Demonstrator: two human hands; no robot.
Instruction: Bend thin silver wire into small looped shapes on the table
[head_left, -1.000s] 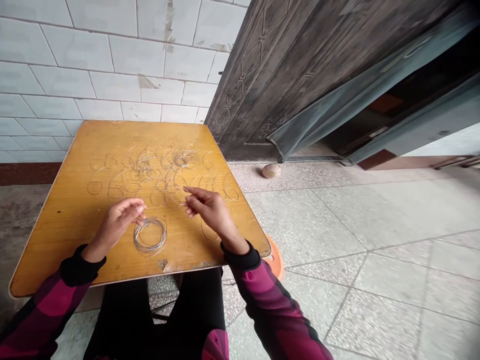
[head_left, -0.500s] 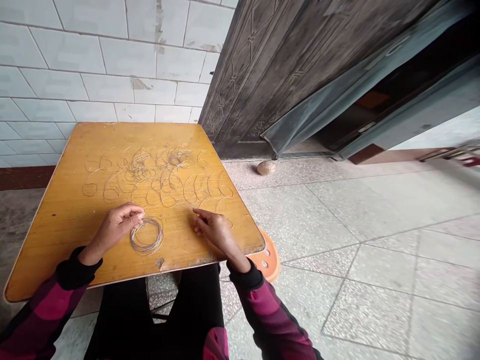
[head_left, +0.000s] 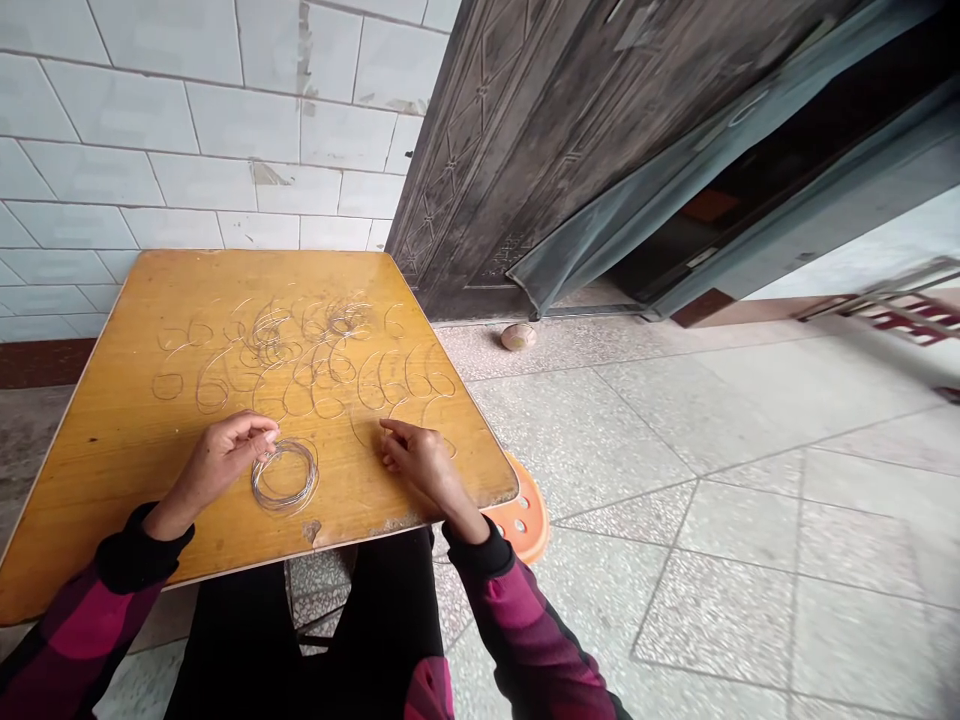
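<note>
My left hand (head_left: pixel 225 462) rests on a yellow wooden tabletop (head_left: pixel 90 480), its fingertips pinching the upper edge of a coil of thin silver wire (head_left: pixel 285 510). My right hand (head_left: pixel 421 465) lies near the table's front edge with its fingers curled, over a few thin wire strands. I cannot tell whether it holds a strand. Many loose, curled wire loops (head_left: pixel 300 370) spread across the middle and far part of the tabletop, tangled most densely near the far side.
A white tiled wall (head_left: pixel 187 130) stands behind the table, and a dark embossed metal door (head_left: pixel 525 150) stands to the right. An orange stool (head_left: pixel 521 520) sits partly under the table's right corner. A small round stone (head_left: pixel 517 337) lies on the speckled tile floor (head_left: pixel 712 520).
My right hand has moved toward the table's front edge. My left hand and the coil stay together, and the whole view has drifted slightly.
</note>
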